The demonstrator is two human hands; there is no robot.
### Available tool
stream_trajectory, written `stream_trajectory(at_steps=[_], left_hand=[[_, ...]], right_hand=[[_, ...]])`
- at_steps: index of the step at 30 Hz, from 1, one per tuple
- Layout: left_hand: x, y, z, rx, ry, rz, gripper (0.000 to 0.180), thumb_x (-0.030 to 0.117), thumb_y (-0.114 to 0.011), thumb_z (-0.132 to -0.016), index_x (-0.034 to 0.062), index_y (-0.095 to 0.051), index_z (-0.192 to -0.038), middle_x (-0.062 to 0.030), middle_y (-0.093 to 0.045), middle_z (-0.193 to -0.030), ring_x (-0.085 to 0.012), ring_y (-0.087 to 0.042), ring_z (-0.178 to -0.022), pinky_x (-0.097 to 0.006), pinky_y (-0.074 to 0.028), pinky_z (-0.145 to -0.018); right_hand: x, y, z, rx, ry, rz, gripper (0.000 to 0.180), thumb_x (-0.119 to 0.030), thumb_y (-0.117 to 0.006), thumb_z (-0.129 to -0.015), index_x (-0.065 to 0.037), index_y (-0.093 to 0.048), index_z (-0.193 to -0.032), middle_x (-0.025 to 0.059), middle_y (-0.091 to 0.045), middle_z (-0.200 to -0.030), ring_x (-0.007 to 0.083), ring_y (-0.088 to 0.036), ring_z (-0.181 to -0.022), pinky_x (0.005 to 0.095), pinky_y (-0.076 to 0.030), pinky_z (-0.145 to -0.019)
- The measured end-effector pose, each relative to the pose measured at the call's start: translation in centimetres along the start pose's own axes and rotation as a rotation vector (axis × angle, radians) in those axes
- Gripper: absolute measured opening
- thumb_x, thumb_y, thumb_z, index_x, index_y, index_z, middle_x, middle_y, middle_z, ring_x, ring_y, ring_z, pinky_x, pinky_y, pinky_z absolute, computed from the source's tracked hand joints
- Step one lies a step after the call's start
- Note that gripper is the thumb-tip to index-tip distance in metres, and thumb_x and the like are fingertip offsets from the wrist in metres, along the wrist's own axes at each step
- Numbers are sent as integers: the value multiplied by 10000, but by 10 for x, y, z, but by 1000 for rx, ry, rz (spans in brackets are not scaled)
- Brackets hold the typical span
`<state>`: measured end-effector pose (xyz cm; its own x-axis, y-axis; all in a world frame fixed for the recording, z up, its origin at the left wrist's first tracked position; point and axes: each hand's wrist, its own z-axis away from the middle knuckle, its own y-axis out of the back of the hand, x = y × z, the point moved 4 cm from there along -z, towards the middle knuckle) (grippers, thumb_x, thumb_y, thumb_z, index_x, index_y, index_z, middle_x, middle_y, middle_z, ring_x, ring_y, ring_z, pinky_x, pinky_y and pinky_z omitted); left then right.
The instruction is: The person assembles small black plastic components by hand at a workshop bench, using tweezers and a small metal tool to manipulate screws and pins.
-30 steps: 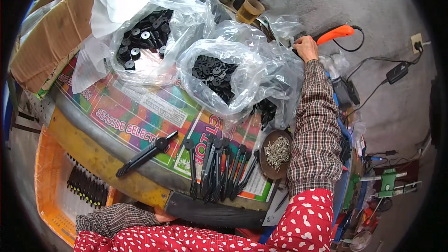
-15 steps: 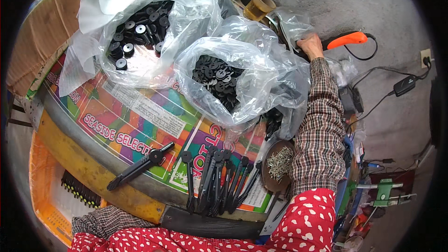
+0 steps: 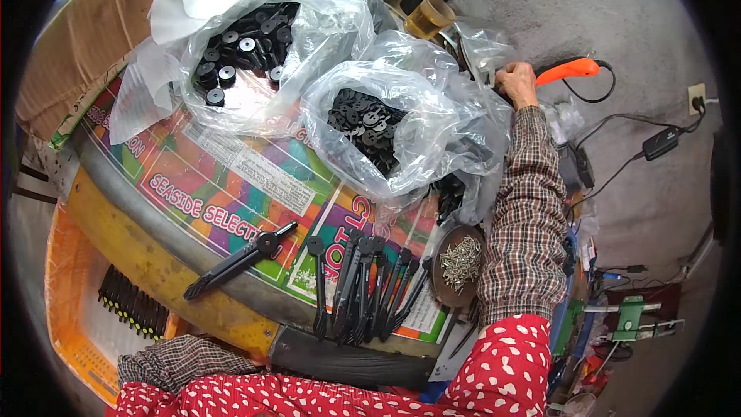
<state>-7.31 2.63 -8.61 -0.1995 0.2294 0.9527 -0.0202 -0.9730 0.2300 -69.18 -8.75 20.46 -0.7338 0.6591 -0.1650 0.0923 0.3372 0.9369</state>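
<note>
My right hand [image 3: 515, 82] reaches far forward along the right of the table. Its fingers are closed round the near end of a corded tool with an orange handle [image 3: 570, 71]; the gripped part is mostly hidden. Clear plastic bags touch the fingers on the left. Of my left arm only the checked sleeve [image 3: 185, 361] shows at the lower left; the hand is out of sight. On the table lies a black jointed plastic piece [image 3: 243, 262] with a round hub. Right of it several slim black pieces [image 3: 361, 286] lie side by side at the near edge.
One clear bag [image 3: 231, 112] holds black round-headed parts; another bag [image 3: 413, 174] holds flat black parts. A brown dish [image 3: 448, 297] of small screws stands beside my right forearm. Lower left is an orange basket [image 3: 62, 309] with black pieces. A power cord [image 3: 617, 177] hangs at the right.
The orange handle now sits closer against my right hand, where a black stretch showed between them before. The whole view has shifted slightly. The pieces on the table keep their places.
</note>
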Motion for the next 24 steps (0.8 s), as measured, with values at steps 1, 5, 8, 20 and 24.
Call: stream_trajectory(at_steps=[1,5,8,20,24], left_hand=[[0,1,-1,5,-7,-4,394,197,-510,-912,1,-470,-1252,-151,-513,-1257,-264,-476,-1167,-364,-351,-1033],[1,4,-2,12,-11,-8,398,197,-518,-909,-1,-470,-1251,-152,-516,-1254,-267,-480,-1162,-365,-349,-1035],[1,3,-2,16,0,-3,401,197,-524,-907,-3,-471,-1250,-154,-518,-1251,-268,-483,-1158,-366,-349,-1036],[49,11,5,243,-265,-297,387,227,-574,-854,53,-544,-1199,-134,-593,-1136,-286,-552,-1056,-372,-429,-934],[100,45,19,193,-133,238,196,76,-558,-824,-4,-626,-989,-116,-660,-786,-207,-649,-684,-314,-519,-664]], right_hand=[[1,2,0,19,-12,-35,212,-199,-644,-642,5,-679,-684,133,-621,-561,250,-631,-583,344,-488,-627],[5,4,1,16,-17,-11,183,-143,-671,-641,13,-681,-737,125,-642,-603,209,-631,-556,314,-488,-588],[6,5,4,52,-28,-209,168,-56,-668,-670,37,-664,-811,97,-645,-617,126,-587,-495,263,-452,-478],[-49,92,107,85,-16,-485,172,-28,-647,-784,35,-648,-945,36,-633,-730,72,-549,-570,199,-412,-469],[-122,115,179,1,45,-705,129,-24,-650,-794,32,-661,-910,19,-603,-685,54,-516,-558,192,-396,-485]])
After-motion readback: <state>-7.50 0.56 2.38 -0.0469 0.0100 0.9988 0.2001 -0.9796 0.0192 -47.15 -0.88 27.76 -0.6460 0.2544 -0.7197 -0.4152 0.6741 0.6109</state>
